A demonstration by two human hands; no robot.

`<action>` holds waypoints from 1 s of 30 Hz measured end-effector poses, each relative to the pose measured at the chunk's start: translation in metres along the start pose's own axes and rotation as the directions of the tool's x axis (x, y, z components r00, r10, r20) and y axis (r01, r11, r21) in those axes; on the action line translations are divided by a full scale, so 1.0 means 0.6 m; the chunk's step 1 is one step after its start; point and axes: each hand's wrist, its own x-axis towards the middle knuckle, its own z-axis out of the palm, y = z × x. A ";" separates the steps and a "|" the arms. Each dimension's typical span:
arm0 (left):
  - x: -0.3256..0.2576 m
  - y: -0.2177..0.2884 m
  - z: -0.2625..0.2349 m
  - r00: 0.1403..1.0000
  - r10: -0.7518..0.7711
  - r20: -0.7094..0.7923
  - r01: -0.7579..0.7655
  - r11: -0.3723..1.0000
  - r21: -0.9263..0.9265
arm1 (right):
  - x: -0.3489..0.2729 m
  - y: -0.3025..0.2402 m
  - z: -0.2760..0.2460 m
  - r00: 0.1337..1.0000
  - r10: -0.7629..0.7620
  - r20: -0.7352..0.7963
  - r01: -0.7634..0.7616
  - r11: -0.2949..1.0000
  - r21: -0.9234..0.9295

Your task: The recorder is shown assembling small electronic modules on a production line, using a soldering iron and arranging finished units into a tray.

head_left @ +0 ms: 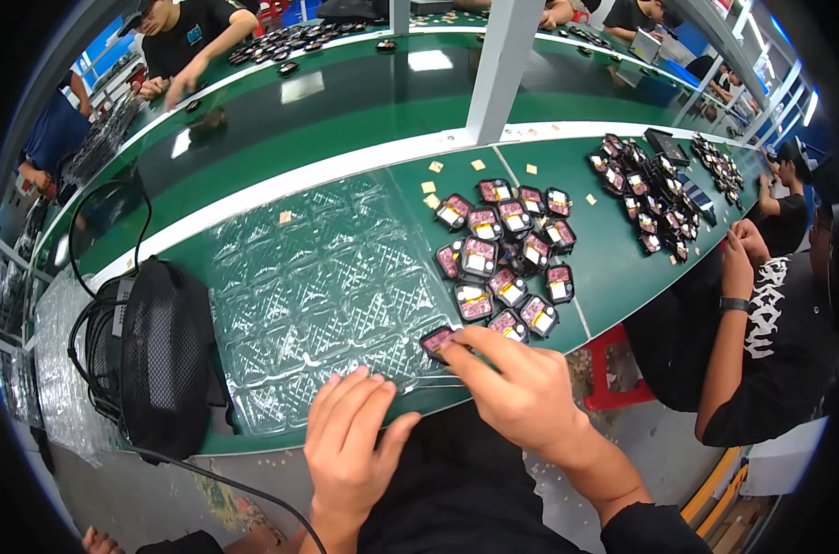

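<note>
My right hand (521, 392) pinches a small black-cased module (435, 343) with a pinkish-red face, holding it over the near right corner of a clear plastic blister tray (322, 286). That tray lies flat on the green bench and has rows of square pockets. My left hand (348, 448) holds nothing; its fingers stretch out over the tray's front edge, the thumb apart. To the right of the tray spreads a loose pile of similar black modules (479, 257), their faces pinkish with white and yellow patches.
A black mesh bag (165, 355) with coiled cable stands left of the tray. Small tan squares (478, 165) are scattered on the bench. Further right is another module heap (636, 189), near a seated co-worker (779, 305). A grey post (504, 69) rises before the green conveyor (364, 102).
</note>
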 end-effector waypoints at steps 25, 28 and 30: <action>-0.022 -0.034 0.007 0.995 -0.083 0.055 0.077 0.992 0.098 | -0.028 0.147 -0.060 0.745 0.616 -0.258 -0.666 0.709 -0.230; -0.017 -0.030 0.016 0.997 -0.045 0.057 0.040 0.996 0.084 | -0.084 0.258 -0.084 0.564 0.731 -0.384 -0.819 0.433 -0.378; -0.015 -0.030 0.013 0.997 -0.047 0.063 0.042 0.996 0.076 | -0.094 0.275 -0.092 0.551 0.739 -0.388 -0.822 0.398 -0.409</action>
